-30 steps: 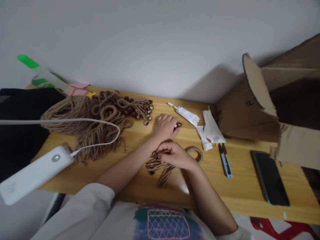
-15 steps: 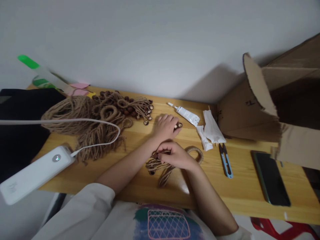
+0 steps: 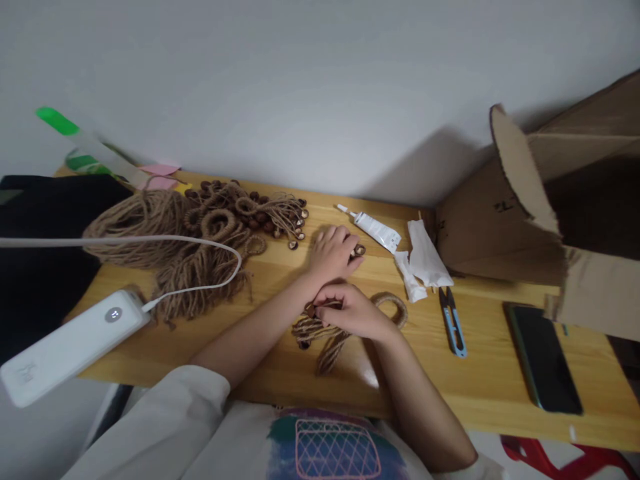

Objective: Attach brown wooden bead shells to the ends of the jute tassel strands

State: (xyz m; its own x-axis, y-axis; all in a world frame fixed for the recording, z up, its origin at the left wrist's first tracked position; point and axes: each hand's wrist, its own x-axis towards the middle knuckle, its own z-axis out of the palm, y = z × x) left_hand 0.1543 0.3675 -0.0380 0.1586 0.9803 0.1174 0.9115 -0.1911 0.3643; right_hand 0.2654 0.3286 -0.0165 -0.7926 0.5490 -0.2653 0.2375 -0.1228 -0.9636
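My left hand rests on the wooden table, fingers curled over small brown wooden beads at its fingertips. Just in front of it, my right hand is closed in a pinch on jute twine strands carrying a dark bead. A coiled jute ring lies partly under the right hand. The loose twine ends trail toward the table's front edge.
A heap of jute twine and beads lies at the left, with a white power bank and cable. A glue tube, white wrappers, blue snips, a phone and a cardboard box are on the right.
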